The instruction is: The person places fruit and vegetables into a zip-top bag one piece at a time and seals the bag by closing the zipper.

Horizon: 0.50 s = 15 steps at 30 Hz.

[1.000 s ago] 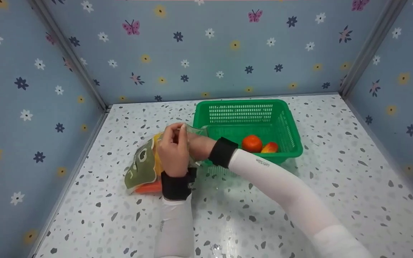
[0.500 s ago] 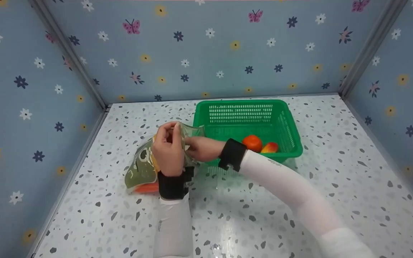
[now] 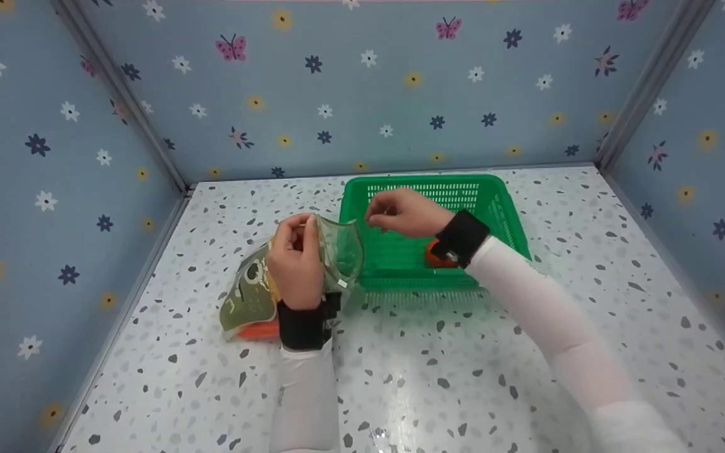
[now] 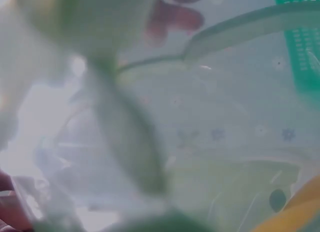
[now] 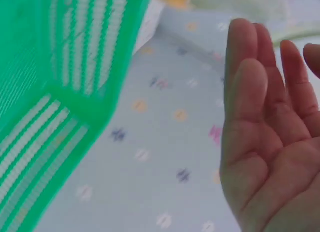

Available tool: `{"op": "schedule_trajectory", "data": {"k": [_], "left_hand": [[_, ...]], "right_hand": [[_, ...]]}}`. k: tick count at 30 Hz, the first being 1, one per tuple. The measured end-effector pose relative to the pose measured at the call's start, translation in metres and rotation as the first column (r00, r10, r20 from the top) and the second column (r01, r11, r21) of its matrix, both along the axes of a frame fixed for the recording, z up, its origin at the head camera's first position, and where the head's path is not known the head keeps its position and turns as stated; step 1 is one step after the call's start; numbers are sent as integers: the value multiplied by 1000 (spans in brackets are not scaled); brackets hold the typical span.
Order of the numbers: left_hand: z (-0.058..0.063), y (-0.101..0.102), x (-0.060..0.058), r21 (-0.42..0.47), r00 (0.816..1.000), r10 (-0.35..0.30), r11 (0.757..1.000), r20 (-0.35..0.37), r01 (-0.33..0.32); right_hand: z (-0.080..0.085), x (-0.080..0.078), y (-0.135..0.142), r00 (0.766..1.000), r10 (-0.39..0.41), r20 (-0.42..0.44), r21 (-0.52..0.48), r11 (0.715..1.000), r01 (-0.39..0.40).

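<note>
My left hand pinches the upper rim of a clear green zip bag with a printed face. The bag's mouth gapes to the right of the hand, and something orange-red shows through its lower part. My right hand hangs over the green plastic basket, its palm bare and its fingers loosely bent in the right wrist view. An orange round fruit sits in the basket, partly covered by the right wrist. In the left wrist view the bag's film fills most of the picture, blurred, with a yellow patch at lower right.
The basket stands at the back middle of the speckled white table, just right of the bag. Flowered blue panels close in the table at the back and on both sides.
My right hand has drawn out of the bag's mouth and moved right and back over the basket. The bag's mouth shows wider, and the red-yellow fruit is now hidden. The left hand keeps its grip.
</note>
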<state>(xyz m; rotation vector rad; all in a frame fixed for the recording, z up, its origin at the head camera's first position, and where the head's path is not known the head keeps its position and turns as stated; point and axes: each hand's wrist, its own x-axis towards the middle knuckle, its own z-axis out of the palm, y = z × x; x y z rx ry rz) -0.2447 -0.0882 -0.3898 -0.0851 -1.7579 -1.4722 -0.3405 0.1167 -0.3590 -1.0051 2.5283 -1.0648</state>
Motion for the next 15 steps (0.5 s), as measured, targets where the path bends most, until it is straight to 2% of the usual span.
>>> {"op": "schedule_trajectory", "data": {"k": [2, 4, 9, 12, 15], "left_hand": [[0, 0, 0, -6, 1000, 2, 1000, -6, -2], [1, 0, 0, -7, 1000, 2, 1000, -8, -2], [0, 0, 1, -12, 1000, 0, 1000, -1, 0], [0, 0, 1, -19, 1000, 0, 1000, 4, 0], [1, 1, 2, -20, 1000, 1, 1000, 9, -1]], "right_hand": [[-3, -10, 13, 998, -64, -14, 84, 994, 64], [-9, -20, 25, 993, -118, -27, 203, 972, 121], [-33, -34, 47, 978, -208, -28, 466, 863, 197], [-48, -36, 55, 970, -242, -20, 558, 802, 212], [-61, -36, 60, 964, -266, 1, 619, 757, 208]]}}
